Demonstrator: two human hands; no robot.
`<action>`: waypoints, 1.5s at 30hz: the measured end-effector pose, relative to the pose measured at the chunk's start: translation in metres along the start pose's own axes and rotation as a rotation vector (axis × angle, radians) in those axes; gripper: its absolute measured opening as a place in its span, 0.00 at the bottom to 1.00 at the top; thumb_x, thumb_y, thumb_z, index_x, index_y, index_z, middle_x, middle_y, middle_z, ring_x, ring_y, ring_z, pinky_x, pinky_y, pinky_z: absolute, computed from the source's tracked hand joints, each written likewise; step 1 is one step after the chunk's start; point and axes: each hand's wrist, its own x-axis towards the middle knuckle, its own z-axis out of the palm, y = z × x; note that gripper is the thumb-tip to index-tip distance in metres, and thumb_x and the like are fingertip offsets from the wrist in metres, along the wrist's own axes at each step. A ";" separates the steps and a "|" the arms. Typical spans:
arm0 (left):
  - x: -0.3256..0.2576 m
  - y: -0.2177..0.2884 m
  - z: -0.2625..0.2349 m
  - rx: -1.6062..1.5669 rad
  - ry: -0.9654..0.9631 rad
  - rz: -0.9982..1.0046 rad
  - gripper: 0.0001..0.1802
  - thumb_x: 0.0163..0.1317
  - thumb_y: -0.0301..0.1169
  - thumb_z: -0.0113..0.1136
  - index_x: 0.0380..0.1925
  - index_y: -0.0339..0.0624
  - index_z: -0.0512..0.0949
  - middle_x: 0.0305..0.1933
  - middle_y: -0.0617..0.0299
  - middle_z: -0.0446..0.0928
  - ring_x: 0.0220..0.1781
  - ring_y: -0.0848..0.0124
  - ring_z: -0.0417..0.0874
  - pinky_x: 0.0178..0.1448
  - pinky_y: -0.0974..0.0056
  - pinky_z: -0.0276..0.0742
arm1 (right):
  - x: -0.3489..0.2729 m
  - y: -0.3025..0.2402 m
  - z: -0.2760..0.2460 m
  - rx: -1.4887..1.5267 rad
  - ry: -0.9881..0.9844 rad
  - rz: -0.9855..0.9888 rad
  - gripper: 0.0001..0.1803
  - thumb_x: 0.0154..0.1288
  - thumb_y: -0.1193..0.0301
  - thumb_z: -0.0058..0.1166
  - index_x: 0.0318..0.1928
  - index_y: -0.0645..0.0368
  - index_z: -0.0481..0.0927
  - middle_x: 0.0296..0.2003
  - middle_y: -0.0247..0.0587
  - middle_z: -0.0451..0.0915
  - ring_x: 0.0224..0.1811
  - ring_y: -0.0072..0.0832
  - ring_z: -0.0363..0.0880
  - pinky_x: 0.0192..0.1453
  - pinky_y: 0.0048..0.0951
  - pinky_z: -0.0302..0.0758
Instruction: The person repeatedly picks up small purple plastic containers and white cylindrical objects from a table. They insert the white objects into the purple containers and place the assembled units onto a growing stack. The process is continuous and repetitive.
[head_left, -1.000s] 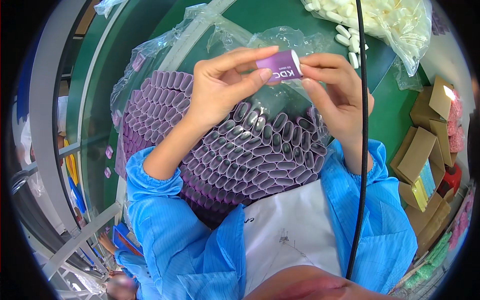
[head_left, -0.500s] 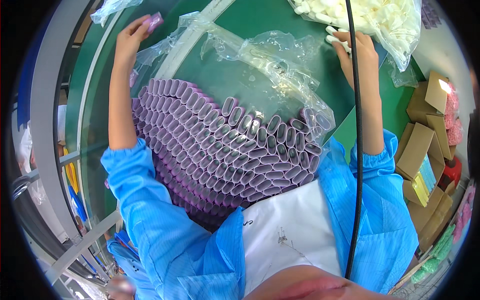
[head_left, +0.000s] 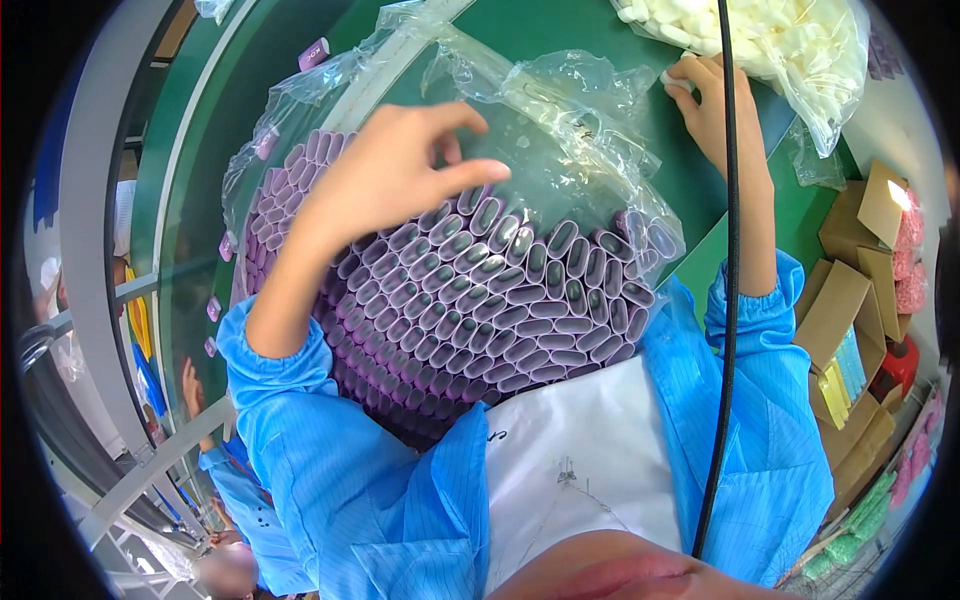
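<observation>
Above a mass of purple oval tubes (head_left: 470,300), open ends up in packed rows, my left hand (head_left: 390,170) hovers with thumb and fingers apart and nothing in it. My right hand (head_left: 715,100) is closed on a small white plastic piece (head_left: 680,83), of which only part shows between thumb and fingers. Just beyond that hand lies a clear bag of white plastic pieces (head_left: 770,50). One purple oval piece (head_left: 313,54) rests on the green belt (head_left: 260,60) at the far left.
Crumpled clear plastic film (head_left: 570,120) covers the middle. Several purple pieces, such as one by the belt's edge (head_left: 227,246), sit at left. A co-worker's hand (head_left: 192,390) shows at lower left. A black cable (head_left: 727,250) hangs in front; cardboard boxes (head_left: 835,310) stand right.
My left hand let go of the purple piece on the belt and swung right and nearer, over the tubes. My right hand stayed near the bag. A co-worker's hand came into view.
</observation>
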 end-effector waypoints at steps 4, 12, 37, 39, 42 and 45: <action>0.005 -0.015 0.015 0.097 -0.109 0.055 0.19 0.54 0.37 0.66 0.39 0.32 0.80 0.21 0.56 0.80 0.24 0.72 0.80 0.31 0.66 0.74 | 0.001 -0.030 -0.006 0.138 0.150 0.016 0.06 0.52 0.76 0.59 0.33 0.60 0.79 0.30 0.39 0.80 0.36 0.39 0.75 0.41 0.38 0.73; -0.002 -0.007 0.009 -0.525 0.095 0.108 0.17 0.59 0.23 0.61 0.49 0.33 0.79 0.41 0.60 0.80 0.39 0.77 0.79 0.43 0.71 0.76 | -0.013 -0.101 -0.023 0.965 0.060 0.113 0.08 0.56 0.77 0.61 0.38 0.62 0.82 0.33 0.39 0.82 0.30 0.25 0.78 0.37 0.26 0.75; 0.005 0.002 0.050 -0.886 0.366 0.467 0.16 0.57 0.15 0.59 0.47 0.29 0.78 0.47 0.50 0.77 0.48 0.69 0.78 0.50 0.68 0.76 | -0.013 -0.105 -0.029 0.905 0.201 -0.003 0.09 0.51 0.82 0.63 0.35 0.62 0.85 0.32 0.41 0.82 0.33 0.28 0.80 0.37 0.25 0.76; 0.004 0.002 0.048 -0.829 0.360 0.471 0.16 0.57 0.14 0.59 0.47 0.31 0.79 0.48 0.51 0.77 0.48 0.67 0.79 0.52 0.65 0.81 | -0.014 -0.105 -0.026 0.931 0.185 -0.019 0.09 0.51 0.82 0.63 0.35 0.61 0.85 0.32 0.40 0.82 0.32 0.29 0.80 0.35 0.24 0.75; 0.006 0.001 0.049 -0.806 0.367 0.499 0.17 0.57 0.14 0.59 0.47 0.33 0.79 0.48 0.52 0.77 0.48 0.67 0.80 0.53 0.64 0.83 | -0.013 -0.108 -0.021 0.950 0.242 -0.053 0.09 0.50 0.83 0.63 0.34 0.62 0.84 0.31 0.40 0.82 0.31 0.29 0.79 0.34 0.25 0.75; 0.004 0.001 0.048 -0.747 0.373 0.517 0.17 0.56 0.14 0.59 0.47 0.34 0.80 0.48 0.52 0.77 0.48 0.68 0.81 0.53 0.65 0.83 | -0.015 -0.108 -0.020 0.923 0.280 -0.078 0.10 0.49 0.83 0.64 0.35 0.64 0.84 0.30 0.41 0.81 0.30 0.29 0.79 0.34 0.25 0.75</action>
